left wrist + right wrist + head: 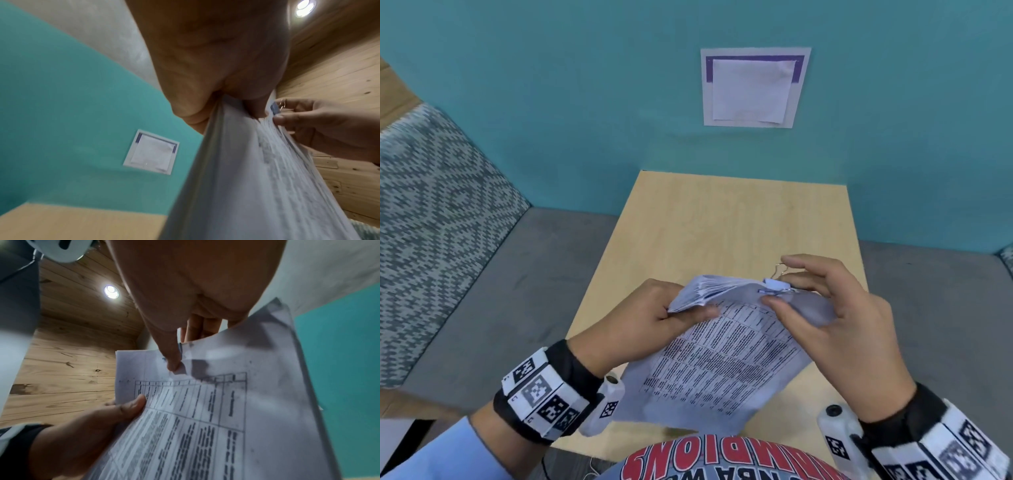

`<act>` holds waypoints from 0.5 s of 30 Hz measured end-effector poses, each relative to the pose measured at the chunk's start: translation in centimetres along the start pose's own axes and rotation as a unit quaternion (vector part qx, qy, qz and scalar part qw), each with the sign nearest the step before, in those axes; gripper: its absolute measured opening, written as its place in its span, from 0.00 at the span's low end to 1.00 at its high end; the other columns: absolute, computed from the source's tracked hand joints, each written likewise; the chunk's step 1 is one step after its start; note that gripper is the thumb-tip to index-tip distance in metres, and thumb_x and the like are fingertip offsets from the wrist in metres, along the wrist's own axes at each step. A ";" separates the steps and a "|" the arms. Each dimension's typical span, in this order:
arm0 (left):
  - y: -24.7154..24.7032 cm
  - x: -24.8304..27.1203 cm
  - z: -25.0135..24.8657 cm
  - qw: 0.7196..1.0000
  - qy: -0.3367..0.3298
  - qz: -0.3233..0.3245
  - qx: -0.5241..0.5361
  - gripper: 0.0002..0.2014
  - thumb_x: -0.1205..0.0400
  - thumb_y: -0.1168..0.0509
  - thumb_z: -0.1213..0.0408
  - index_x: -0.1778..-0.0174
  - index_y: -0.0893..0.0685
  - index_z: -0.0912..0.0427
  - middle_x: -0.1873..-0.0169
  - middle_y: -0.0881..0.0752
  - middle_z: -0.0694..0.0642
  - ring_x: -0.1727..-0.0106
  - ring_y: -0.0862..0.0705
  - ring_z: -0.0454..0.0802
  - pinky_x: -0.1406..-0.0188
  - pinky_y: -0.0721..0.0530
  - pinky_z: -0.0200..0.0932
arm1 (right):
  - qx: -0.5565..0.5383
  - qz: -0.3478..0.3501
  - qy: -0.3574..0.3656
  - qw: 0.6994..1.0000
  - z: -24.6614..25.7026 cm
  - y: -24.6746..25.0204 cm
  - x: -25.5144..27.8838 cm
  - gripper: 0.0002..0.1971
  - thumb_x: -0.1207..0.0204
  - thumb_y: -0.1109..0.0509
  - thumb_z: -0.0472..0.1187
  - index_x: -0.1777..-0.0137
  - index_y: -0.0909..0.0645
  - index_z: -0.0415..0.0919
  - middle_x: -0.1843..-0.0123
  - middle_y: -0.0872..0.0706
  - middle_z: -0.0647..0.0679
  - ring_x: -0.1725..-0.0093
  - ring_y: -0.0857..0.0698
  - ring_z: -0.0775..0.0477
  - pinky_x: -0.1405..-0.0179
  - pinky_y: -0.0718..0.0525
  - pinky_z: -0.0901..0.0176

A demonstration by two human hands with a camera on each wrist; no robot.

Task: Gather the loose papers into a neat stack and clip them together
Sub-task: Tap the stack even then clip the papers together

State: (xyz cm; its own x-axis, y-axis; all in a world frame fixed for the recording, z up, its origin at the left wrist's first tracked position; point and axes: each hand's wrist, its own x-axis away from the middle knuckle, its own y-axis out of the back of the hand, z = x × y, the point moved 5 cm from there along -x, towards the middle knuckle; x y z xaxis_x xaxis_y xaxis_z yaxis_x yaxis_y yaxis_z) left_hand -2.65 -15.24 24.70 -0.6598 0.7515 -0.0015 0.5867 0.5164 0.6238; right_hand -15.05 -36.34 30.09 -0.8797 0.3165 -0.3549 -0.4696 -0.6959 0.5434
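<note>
Left hand (640, 322) pinches paper stack (719, 363), tilted; right hand (835, 308) pinches binder clip (777, 286) at top edge.

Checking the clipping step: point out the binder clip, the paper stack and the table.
binder clip (777, 285), head view, its pale body.
paper stack (726, 359), head view, printed top sheet.
table (722, 219), head view, bare wood.

An office-like booth: a teal partition (585, 120), a small wooden table (739, 222), a patterned upholstered seat (431, 222).
</note>
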 end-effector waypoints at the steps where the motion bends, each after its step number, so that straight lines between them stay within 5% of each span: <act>1: -0.3 0.1 0.6 1.000 0.020 0.000 0.015 0.43 0.20 0.37 0.24 0.62 0.17 0.71 0.67 0.16 0.69 0.65 0.23 0.44 0.64 0.16 0.56 | 0.017 0.010 0.010 1.000 0.2 -0.1 -0.2 0.25 0.30 0.13 0.43 0.32 0.14 0.51 0.44 0.08 0.63 0.42 0.11 0.68 0.40 0.22 0.84; 6: -1.1 0.4 1.7 0.998 0.037 0.002 0.041 0.46 0.21 0.37 0.23 0.58 0.17 0.75 0.64 0.13 0.72 0.63 0.21 0.46 0.61 0.16 0.62 | 0.047 0.083 0.011 0.995 -0.6 -0.9 -1.5 0.17 0.29 0.14 0.41 0.40 0.08 0.50 0.52 0.08 0.61 0.48 0.13 0.63 0.47 0.23 0.82; 11: -1.1 0.2 1.7 1.000 0.020 -0.001 0.020 0.42 0.21 0.38 0.24 0.65 0.22 0.69 0.69 0.20 0.70 0.67 0.26 0.44 0.65 0.21 0.58 | 0.034 0.172 -0.067 0.982 -1.9 -2.1 -1.8 0.02 0.27 0.19 0.45 0.59 0.10 0.52 0.58 0.11 0.54 0.54 0.13 0.53 0.49 0.17 0.59; 15: -1.3 0.3 2.7 0.999 0.034 0.016 0.032 0.43 0.21 0.36 0.24 0.61 0.18 0.71 0.64 0.14 0.72 0.64 0.22 0.45 0.62 0.16 0.60 | -0.041 0.254 -0.121 0.959 -2.0 -2.3 -1.8 0.05 0.23 0.21 0.52 0.54 0.09 0.53 0.54 0.06 0.55 0.51 0.09 0.55 0.46 0.15 0.59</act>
State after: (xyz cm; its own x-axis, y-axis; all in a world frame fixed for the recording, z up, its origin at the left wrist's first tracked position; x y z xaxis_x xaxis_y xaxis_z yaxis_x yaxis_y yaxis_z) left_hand -2.37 -14.60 21.81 -0.6700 0.7388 0.0726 0.6348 0.5195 0.5720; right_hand -12.23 -36.58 27.96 -0.9897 0.0569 0.1311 0.0223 -0.8445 0.5350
